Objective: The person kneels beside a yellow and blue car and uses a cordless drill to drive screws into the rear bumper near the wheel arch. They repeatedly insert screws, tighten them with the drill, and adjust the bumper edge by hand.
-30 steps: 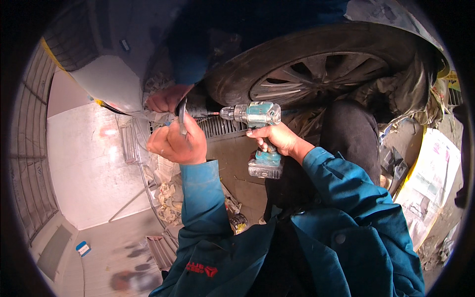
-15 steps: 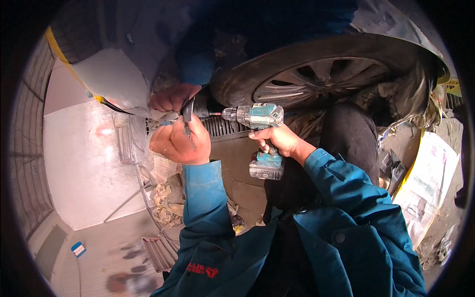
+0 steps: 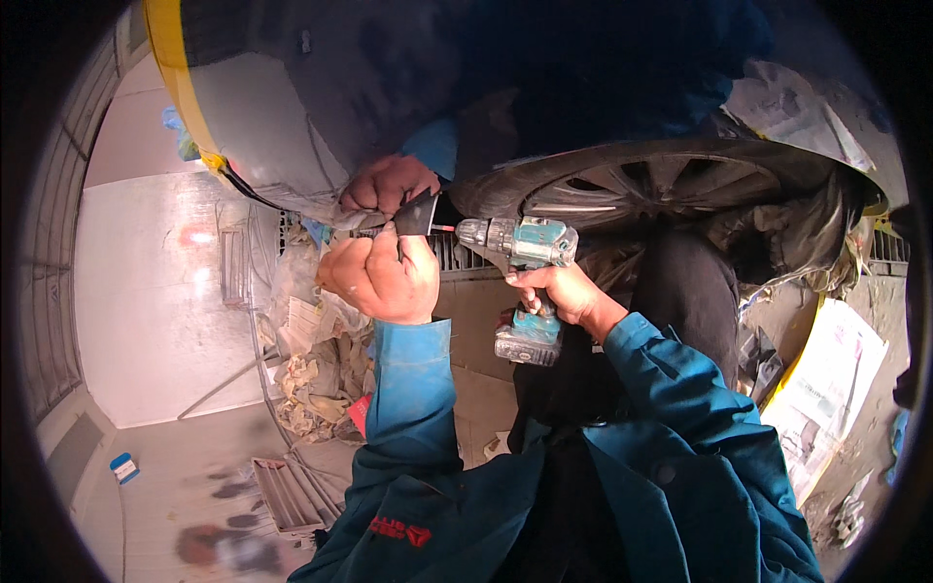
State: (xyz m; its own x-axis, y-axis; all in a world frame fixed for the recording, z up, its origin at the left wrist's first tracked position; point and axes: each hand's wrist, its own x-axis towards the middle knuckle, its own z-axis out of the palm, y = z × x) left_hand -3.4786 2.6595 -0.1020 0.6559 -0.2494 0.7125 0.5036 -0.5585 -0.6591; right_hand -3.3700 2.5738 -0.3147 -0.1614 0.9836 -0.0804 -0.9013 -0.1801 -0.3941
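My right hand (image 3: 566, 291) is wrapped round the grip of a teal cordless drill (image 3: 542, 241), its battery hanging below. The drill lies level, with its chuck and slim bit pointing left. My left hand (image 3: 384, 280) pinches a thin black flap-like piece (image 3: 415, 215) just under the lower edge of a dark, glossy car body (image 3: 321, 107). The bit's tip is close to this piece; I cannot tell whether they touch. The car's paint mirrors my left hand above the real one.
Right of the drill is a car wheel (image 3: 641, 189), with crumpled dark sheeting behind it. Crumpled paper (image 3: 316, 403) lies on the floor at left, near a slatted grate (image 3: 292, 491). A printed sheet (image 3: 826, 389) lies at right. My knee is beneath the wheel.
The view has shifted, so the car sits lower in it. The black piece has turned from narrow edge to broader face. The drill remains in my right hand, pointing left.
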